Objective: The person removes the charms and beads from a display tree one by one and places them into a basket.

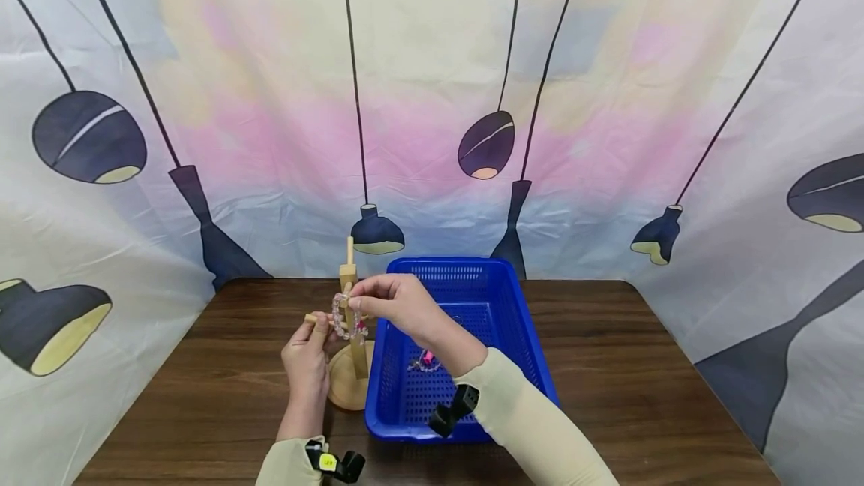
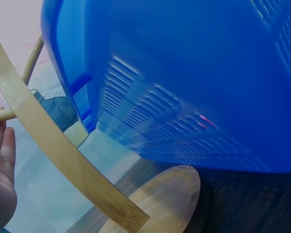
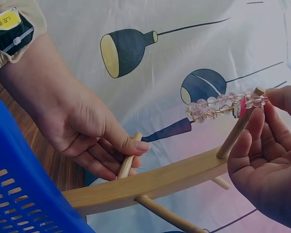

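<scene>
A wooden stand point(image 1: 361, 355) with side pegs rises from a round base. My left hand point(image 1: 307, 358) pinches one of its pegs point(image 3: 127, 160) between thumb and fingers. From the right, my right hand point(image 1: 408, 310) pinches a bracelet of clear pinkish beads point(image 3: 211, 108) with a bright pink charm. The bracelet is at the tip of another peg point(image 3: 233, 133); whether it loops over that peg I cannot tell. In the left wrist view, the stand's curved post point(image 2: 63, 150) crosses in front of part of the left hand point(image 2: 2, 179).
Right beside the stand, a blue perforated basket point(image 1: 405, 432) sits on the brown wooden table point(image 1: 607, 381). Inside it lies another beaded bracelet with a pink piece point(image 1: 428, 358). A curtain printed with lamps point(image 1: 432, 96) hangs behind the table.
</scene>
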Demonstrator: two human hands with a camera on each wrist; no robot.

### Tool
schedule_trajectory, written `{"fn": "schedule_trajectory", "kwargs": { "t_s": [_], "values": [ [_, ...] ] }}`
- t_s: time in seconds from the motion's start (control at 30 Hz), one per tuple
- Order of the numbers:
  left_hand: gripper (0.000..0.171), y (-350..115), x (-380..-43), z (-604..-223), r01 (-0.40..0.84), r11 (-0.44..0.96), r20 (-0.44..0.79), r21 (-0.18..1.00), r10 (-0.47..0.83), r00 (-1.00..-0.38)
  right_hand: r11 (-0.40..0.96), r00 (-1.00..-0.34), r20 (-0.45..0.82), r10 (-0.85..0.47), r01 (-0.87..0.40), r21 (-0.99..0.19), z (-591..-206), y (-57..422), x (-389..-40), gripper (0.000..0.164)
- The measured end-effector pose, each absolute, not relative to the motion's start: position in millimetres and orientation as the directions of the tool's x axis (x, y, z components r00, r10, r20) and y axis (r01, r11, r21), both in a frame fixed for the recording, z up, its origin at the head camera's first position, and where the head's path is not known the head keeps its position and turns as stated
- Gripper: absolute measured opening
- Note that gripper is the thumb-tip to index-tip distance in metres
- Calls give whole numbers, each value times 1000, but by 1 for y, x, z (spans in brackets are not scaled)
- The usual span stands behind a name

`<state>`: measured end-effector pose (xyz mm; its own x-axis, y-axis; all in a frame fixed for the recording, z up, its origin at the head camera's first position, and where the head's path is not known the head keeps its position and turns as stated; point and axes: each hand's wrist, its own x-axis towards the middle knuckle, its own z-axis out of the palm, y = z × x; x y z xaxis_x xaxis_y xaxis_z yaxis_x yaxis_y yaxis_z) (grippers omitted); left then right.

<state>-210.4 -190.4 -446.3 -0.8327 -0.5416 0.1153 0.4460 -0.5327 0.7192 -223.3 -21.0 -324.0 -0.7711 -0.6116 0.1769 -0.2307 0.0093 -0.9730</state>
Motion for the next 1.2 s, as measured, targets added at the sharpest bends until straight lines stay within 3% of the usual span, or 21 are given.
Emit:
{"fn": "schedule_trajectory", "kwargs": {
  "t_s": [0.23, 0.73, 1.2],
  "values": [
    [19, -189, -212, -447, 447, -530, 111, 721, -548, -829, 52, -757, 144, -637, -228, -972, -320, -14, -222, 22],
    [21, -191, -209, -450, 492, -508, 187, 707, -537, -823, 181, -709, 133, -693, -350, -919, -316, 11, -225, 18],
    [22, -192, -213, -450, 486, -495, 200, 720, -523, -829, 322, -743, 16, -669, -310, -895, -339, 41, -250, 22]
  ]
}}
